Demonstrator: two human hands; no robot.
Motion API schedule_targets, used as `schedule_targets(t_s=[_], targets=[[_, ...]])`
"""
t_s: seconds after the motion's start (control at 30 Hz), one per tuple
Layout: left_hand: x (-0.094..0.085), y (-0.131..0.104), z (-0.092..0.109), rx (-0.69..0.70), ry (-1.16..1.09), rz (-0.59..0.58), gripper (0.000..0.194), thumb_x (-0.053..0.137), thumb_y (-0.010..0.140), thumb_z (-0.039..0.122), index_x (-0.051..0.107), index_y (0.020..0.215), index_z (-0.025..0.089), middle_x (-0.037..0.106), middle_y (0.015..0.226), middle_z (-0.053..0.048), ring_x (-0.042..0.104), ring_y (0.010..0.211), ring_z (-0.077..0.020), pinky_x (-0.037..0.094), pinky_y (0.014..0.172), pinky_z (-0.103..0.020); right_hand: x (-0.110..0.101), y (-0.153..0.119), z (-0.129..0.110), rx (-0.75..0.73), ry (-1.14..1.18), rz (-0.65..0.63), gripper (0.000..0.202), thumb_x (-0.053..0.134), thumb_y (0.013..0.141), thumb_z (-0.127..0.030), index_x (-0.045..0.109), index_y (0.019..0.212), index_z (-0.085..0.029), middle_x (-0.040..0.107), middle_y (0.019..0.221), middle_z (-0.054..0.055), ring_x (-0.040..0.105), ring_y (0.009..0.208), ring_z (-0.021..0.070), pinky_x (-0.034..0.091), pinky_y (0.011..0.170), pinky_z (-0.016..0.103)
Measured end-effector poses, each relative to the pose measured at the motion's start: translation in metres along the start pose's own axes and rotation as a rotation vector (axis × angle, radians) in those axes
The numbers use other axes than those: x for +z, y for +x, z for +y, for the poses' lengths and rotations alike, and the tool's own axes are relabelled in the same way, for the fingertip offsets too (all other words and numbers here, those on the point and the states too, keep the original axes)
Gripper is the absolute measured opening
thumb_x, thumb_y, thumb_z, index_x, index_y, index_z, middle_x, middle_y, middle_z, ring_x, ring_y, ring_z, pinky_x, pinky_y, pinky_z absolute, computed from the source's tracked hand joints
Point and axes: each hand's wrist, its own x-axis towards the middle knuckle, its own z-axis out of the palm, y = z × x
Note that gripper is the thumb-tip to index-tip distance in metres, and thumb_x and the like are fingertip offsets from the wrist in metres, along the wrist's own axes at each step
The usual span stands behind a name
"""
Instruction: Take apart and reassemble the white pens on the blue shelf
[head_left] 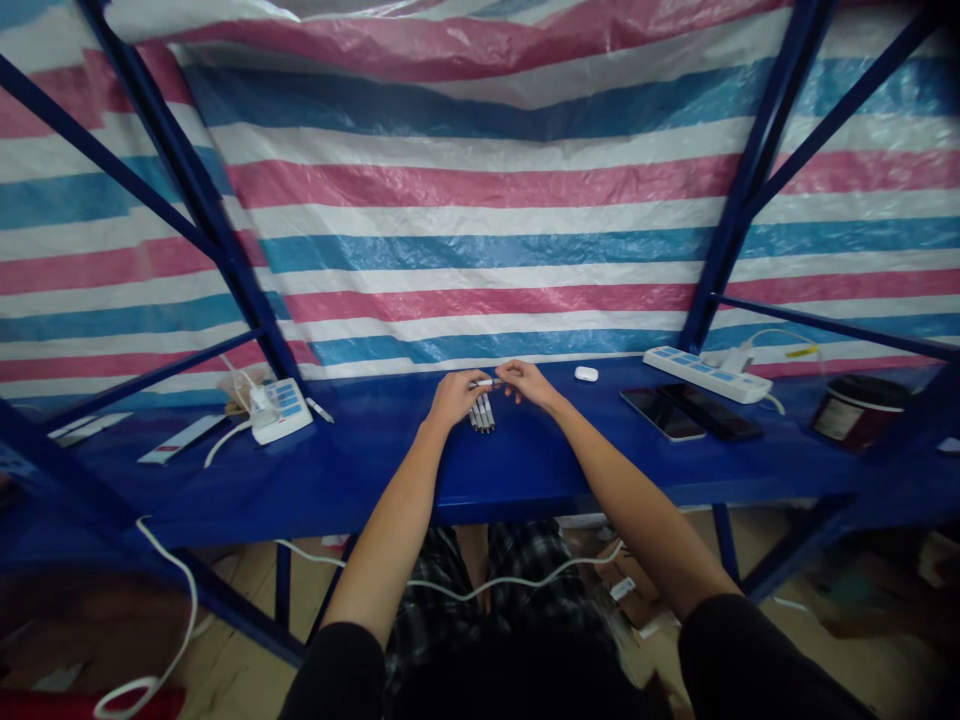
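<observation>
My left hand (454, 396) and my right hand (525, 383) meet over the middle of the blue shelf. Between them lies a small white pen-like stick (484, 383), level and sideways. The fingers of my left hand are closed on its left part. My right fingertips pinch at its right end, where a small dark tip shows. Just below, several white pens with dark ends (482, 413) rest side by side on the shelf, partly covered by my left fingers.
On the blue shelf (375, 480) are a left power strip (283, 410), a small marker (320, 410), a white case (586, 374), two phones (663, 413), a right power strip (707, 375) and a dark tub (857, 412). Blue posts stand at both sides; a white cable (465, 596) hangs below.
</observation>
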Motion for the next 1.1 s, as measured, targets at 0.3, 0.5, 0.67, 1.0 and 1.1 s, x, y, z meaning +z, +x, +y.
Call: schedule_targets(t_s=[0.3,0.5,0.67,1.0,1.1], targets=[[-0.0007,-0.0011,0.0011,-0.012,0.007,-0.029,0.022,0.068,0.092,0.032,0.077,0.111,0.026,0.079,0.101,-0.004,0.071,0.094,-0.023,0.048,0.082,-0.029,-0.0013,0.001,0.0033,0.023,-0.039,-0.017,0.026,0.073,0.084,-0.036,0.066,0.096,-0.015,0.072,0.081,0.008,0.06,0.057,0.0127,0.041,0.039,0.018],[0.0007,-0.0011,0.0003,-0.033,0.003,-0.048,0.023,0.065,0.093,0.034,0.076,0.111,0.027,0.078,0.097,-0.004,0.071,0.089,-0.0224,0.048,0.079,-0.029,-0.0007,0.0006,0.0035,-0.029,-0.042,0.016,0.031,0.08,0.075,-0.028,0.067,0.101,-0.016,0.073,0.089,0.008,0.064,0.067,0.0155,0.044,0.04,0.018],[0.0036,-0.0006,-0.0023,-0.047,-0.007,-0.071,0.023,0.063,0.093,0.037,0.076,0.109,0.026,0.078,0.095,-0.004,0.071,0.087,-0.022,0.048,0.078,-0.029,-0.0013,0.0016,0.0047,0.028,-0.061,-0.025,0.021,0.075,0.08,-0.029,0.068,0.094,-0.015,0.073,0.08,0.007,0.06,0.059,0.0124,0.042,0.038,0.016],[-0.0011,-0.0017,0.0043,-0.069,0.01,-0.078,0.027,0.057,0.095,0.034,0.071,0.117,0.028,0.076,0.09,-0.003,0.069,0.081,-0.0206,0.046,0.073,-0.028,-0.0034,0.0043,0.0062,-0.047,-0.049,0.044,0.03,0.078,0.066,-0.018,0.071,0.095,-0.015,0.074,0.09,0.008,0.066,0.073,0.018,0.044,0.042,0.018],[-0.0029,-0.0021,0.0054,-0.104,0.05,-0.054,0.024,0.059,0.091,0.027,0.072,0.111,0.027,0.076,0.09,-0.003,0.068,0.078,-0.0201,0.045,0.072,-0.028,-0.0069,0.005,0.004,-0.077,-0.087,0.099,0.03,0.077,0.063,-0.015,0.072,0.092,-0.015,0.074,0.089,0.007,0.066,0.071,0.0179,0.047,0.047,0.021]])
